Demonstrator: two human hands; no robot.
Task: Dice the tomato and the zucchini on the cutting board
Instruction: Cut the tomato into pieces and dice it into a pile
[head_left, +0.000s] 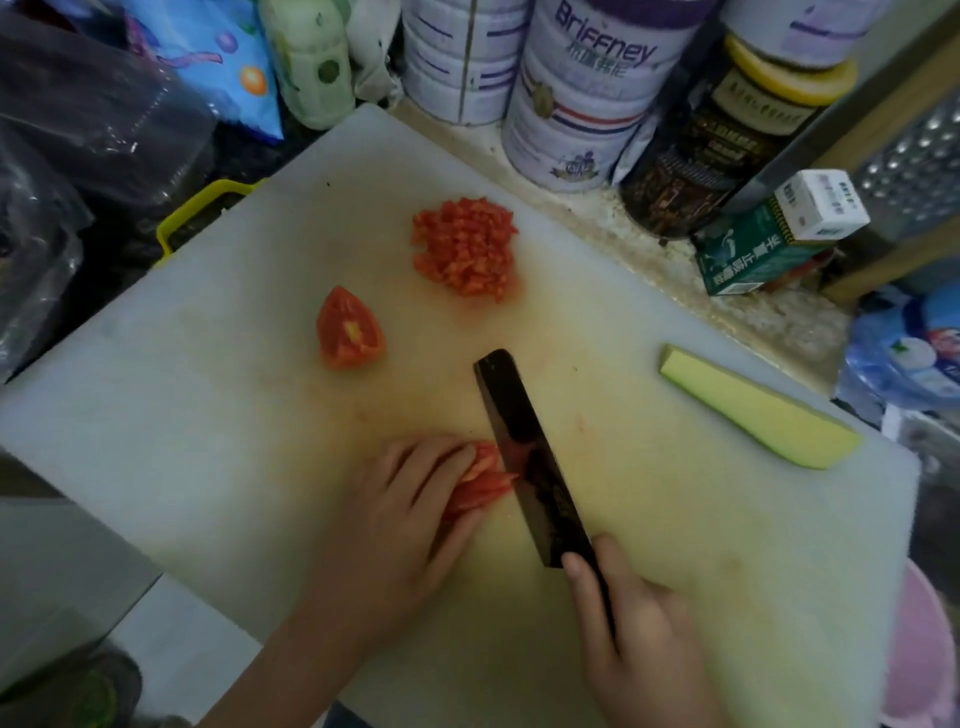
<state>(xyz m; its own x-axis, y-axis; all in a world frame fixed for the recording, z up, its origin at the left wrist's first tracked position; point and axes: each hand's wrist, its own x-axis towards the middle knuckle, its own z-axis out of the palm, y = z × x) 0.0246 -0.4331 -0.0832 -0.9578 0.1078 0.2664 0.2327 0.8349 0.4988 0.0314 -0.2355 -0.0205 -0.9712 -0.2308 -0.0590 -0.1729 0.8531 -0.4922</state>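
Hard to see: the right grip (639, 639) hides the handle of the knife (530, 457); the left grip (410, 514) covers part of the tomato slices (483, 480)
Left grip: fingers curled, holding the tomato slices down
Right grip: wrapped round the knife, blade touching the slices' right side
More tomato: a tomato wedge (349, 330) and a diced pile (465, 247) lie farther back on the cutting board (208, 415)
Zucchini: one zucchini piece (758, 410) at the board's right edge, well apart from both grips
Around: tins (582, 104) and a green box (753, 254) stand on the surface behind the board

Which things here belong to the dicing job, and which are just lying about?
Job: cutting board, knife, tomato piece at the blade, tomato wedge, diced tomato pile, zucchini piece.
Lying about: tins, dark jar, green box, plastic bags.
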